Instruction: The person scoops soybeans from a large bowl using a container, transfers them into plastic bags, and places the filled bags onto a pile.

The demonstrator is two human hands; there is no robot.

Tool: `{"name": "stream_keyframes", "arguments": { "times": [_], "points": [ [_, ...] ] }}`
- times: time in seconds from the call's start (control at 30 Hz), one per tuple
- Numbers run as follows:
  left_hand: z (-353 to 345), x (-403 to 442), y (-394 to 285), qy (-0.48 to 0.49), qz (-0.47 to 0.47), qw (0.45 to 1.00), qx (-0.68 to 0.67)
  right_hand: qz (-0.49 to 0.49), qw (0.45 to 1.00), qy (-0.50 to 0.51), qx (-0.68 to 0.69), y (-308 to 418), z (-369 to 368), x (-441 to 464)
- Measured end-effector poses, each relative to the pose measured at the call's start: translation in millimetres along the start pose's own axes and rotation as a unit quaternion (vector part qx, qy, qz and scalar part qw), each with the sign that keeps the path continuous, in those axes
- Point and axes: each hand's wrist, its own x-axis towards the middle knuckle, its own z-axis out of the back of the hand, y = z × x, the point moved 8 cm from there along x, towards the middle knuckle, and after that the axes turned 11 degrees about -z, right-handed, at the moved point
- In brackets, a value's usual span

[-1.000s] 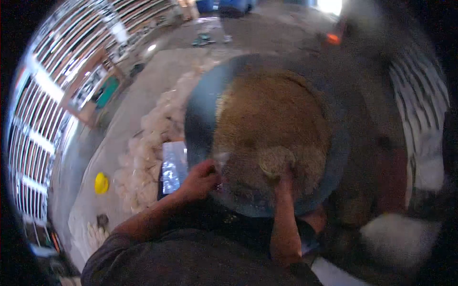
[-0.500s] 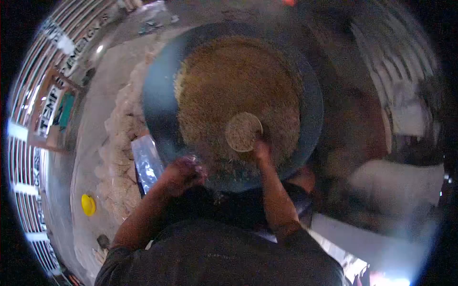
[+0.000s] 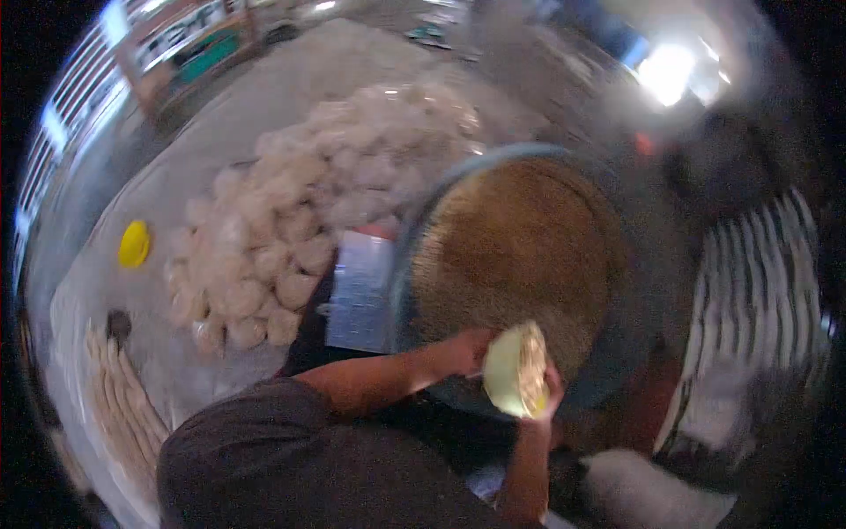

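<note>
My right hand (image 3: 551, 392) is closed round the rim of a pale yellow-green bowl (image 3: 504, 370), which is tilted on its side and filled with light grain-like material. Just left of the bowl is my left hand (image 3: 471, 351), its fingers closed; what it pinches is too blurred to make out. Both hands are over the near edge of a large round blue tub (image 3: 401, 291). Brown, grainy material (image 3: 520, 242) fills much of the tub.
Many filled clear bags (image 3: 256, 238) lie heaped on a pale sheet left of the tub. A stack of plastic sheets (image 3: 359, 291) lies against the tub's left side. A yellow object (image 3: 135, 244) is at the far left. White sacks (image 3: 749, 309) are at the right.
The bowl has come up from the grainy material and tipped onto its side in my right hand. My left hand has moved right, close to the bowl. The view has swung left.
</note>
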Motion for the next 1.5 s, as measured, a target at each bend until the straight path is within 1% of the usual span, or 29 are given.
{"name": "stream_keyframes", "arguments": {
  "times": [0.07,0.1,0.13,0.17,0.23,0.3,0.37,0.43,0.5,0.53,0.57,0.6,0.7,0.77,0.83,0.93,1.0,1.07,1.1,1.13,1.17,1.2,1.23,1.3,1.33,1.37,1.43,1.47,1.5],
  "points": [
    [4,4,34,-0.035,0.135,0.985,-0.099,-0.045,0.986,-0.043,-0.154,-1,35,-11],
    [4,3,41,-0.077,0.220,0.958,-0.167,-0.071,0.975,-0.116,-0.175,1,84,-12],
    [9,-2,45,-0.114,0.271,0.947,-0.133,-0.090,0.958,-0.190,-0.194,4,128,-11],
    [8,7,43,-0.031,0.152,0.987,0.035,-0.078,0.953,-0.173,-0.234,9,124,-12],
    [9,2,55,0.035,0.097,0.977,0.184,-0.052,0.941,-0.135,-0.306,13,107,-1],
    [7,-9,58,0.008,0.222,0.966,0.129,-0.088,0.951,-0.116,-0.271,10,78,-2],
    [6,-9,28,0.019,0.205,0.958,0.199,-0.120,0.955,-0.118,-0.243,12,61,-10],
    [2,-10,-24,0.016,0.179,0.949,0.259,-0.158,0.931,-0.156,-0.291,12,41,1],
    [-27,-28,62,-0.046,0.158,0.958,0.235,-0.204,0.855,-0.225,-0.421,19,35,20],
    [-40,-46,127,-0.086,0.120,0.986,0.078,-0.232,0.800,-0.257,-0.489,21,37,31],
    [-38,-58,159,-0.129,0.090,0.984,-0.079,-0.262,0.748,-0.285,-0.539,23,40,36],
    [2,-63,92,-0.275,0.036,0.954,0.112,-0.287,0.699,-0.303,-0.581,25,42,41],
    [4,-66,113,-0.305,0.035,0.946,0.106,-0.331,0.603,-0.326,-0.649,25,49,52],
    [8,-75,110,-0.312,0.042,0.937,0.148,-0.344,0.567,-0.334,-0.670,21,40,59],
    [10,-81,120,-0.330,0.061,0.938,0.083,-0.341,0.542,-0.336,-0.691,10,13,72],
    [9,-78,89,-0.287,0.120,0.939,0.143,-0.378,0.507,-0.316,-0.707,27,46,67],
    [-2,-94,132,-0.340,0.084,0.935,0.062,-0.412,0.540,-0.338,-0.652,28,70,72],
    [-10,-111,158,-0.385,0.121,0.905,-0.135,-0.386,0.614,-0.336,-0.601,24,87,65],
    [2,-104,159,-0.384,0.120,0.907,-0.123,-0.339,0.660,-0.308,-0.596,29,80,81],
    [13,-99,165,-0.382,0.120,0.909,-0.112,-0.339,0.663,-0.324,-0.584,27,90,74],
    [8,-103,155,-0.329,0.106,0.938,0.030,-0.338,0.666,-0.341,-0.571,27,104,69],
    [8,-94,128,-0.251,0.138,0.948,0.139,-0.371,0.627,-0.399,-0.557,30,99,64],
    [7,-86,101,-0.172,0.158,0.941,0.247,-0.338,0.662,-0.414,-0.525,40,97,61],
    [11,-78,92,-0.173,0.175,0.931,0.270,-0.263,0.707,-0.419,-0.506,58,89,63],
    [17,-78,85,-0.191,0.188,0.921,0.283,-0.205,0.692,-0.407,-0.560,60,86,65],
    [19,-76,73,-0.217,0.171,0.909,0.311,-0.145,0.638,-0.398,-0.643,57,80,72],
    [18,-70,67,-0.220,0.193,0.903,0.314,-0.045,0.484,-0.380,-0.787,19,82,74],
    [14,-71,63,-0.216,0.206,0.902,0.313,-0.034,0.437,-0.369,-0.819,-3,98,77],
    [14,-71,74,-0.255,0.149,0.901,0.319,-0.018,0.413,-0.352,-0.840,-16,119,82]
  ]
}}
